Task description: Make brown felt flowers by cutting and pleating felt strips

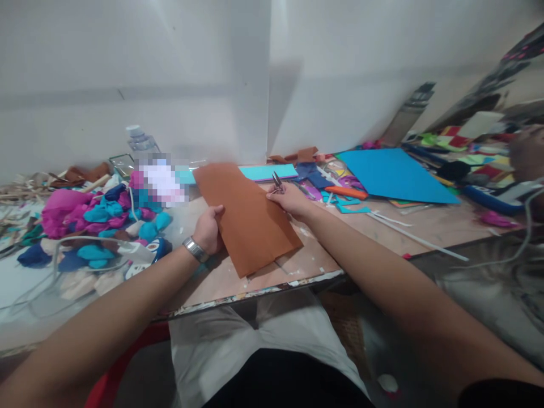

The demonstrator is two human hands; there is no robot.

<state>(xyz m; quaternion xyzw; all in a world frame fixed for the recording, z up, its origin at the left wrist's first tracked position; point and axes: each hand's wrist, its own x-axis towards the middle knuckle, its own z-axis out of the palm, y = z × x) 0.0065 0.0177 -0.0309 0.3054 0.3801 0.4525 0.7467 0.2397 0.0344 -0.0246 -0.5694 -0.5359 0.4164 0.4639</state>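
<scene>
In the head view, you hold a rectangular brown sheet of paper-like material at a slant between your hands, just over the worn wooden table. Your left hand, a silver metal wristwatch at its wrist, pinches the sheet's left edge, thumb on top and fingers beneath. Your right hand, at the opposite edge, is closed around a small dark metal cutting tool, its tips pointing up and away from you; whether those fingers also grip the sheet, you cannot tell. Beyond the sheet lies a pale turquoise strip. To the right, a large bright-blue sheet rests near an orange-handled tool and thin white strips. To the left, magenta and teal bundles of soft material crowd the tabletop, with a clear plastic bottle standing behind them.
</scene>
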